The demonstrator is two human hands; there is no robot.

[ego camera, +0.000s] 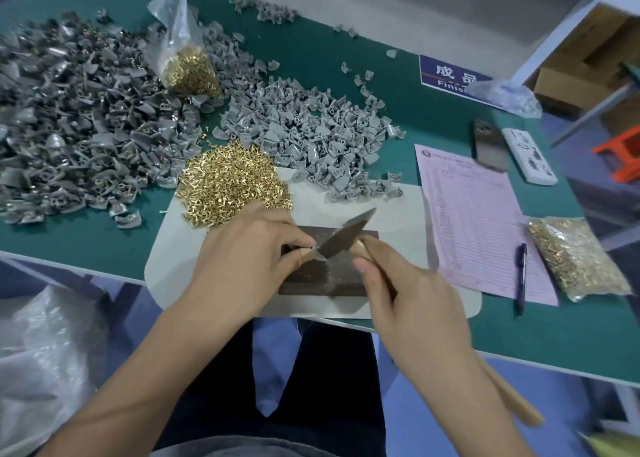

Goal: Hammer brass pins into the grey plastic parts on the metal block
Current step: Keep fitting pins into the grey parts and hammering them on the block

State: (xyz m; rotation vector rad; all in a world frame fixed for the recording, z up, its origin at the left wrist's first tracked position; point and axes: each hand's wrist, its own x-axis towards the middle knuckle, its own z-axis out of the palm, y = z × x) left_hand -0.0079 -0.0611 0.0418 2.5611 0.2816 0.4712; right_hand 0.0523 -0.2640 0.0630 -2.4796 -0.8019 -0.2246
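Head view
Dark rectangular metal block (322, 276): flat on a pale grey rounded mat (391, 214) at the near edge of the green table (346, 58); long axis left to right, top face speckled with brass dust.
Small grey plastic part (317, 251): on the block's left half, mostly hidden by fingers; facing cannot be told.
Left hand (249, 249): fingertips pinched narrow on the part at the block's left end.
Right hand (408, 283): curled round the pale wooden handle (512, 397) of a hammer; handle runs back past the wrist toward the near right.
Dull steel wedge-shaped hammer head (343, 237): blurred, long axis slanting from near left to far right, tapered end pointing far right, lower end just over the part.
Loose shiny brass pins (235, 183): heap on the mat's far left corner, just beyond the left hand.
Matte grey moulded parts (311, 134): pile beyond the mat; darker heap (76, 117) toward the left edge.
Clear plastic bags of pins: one upright (187, 62) among the far heaps, one lying (578, 259) near the right edge.
Pink ruled form (474, 214): right of the mat, print too small to read; dark pen (520, 276) on it.
Blue sign (450, 76): far right, white "成品" and "Finis", rest covered.
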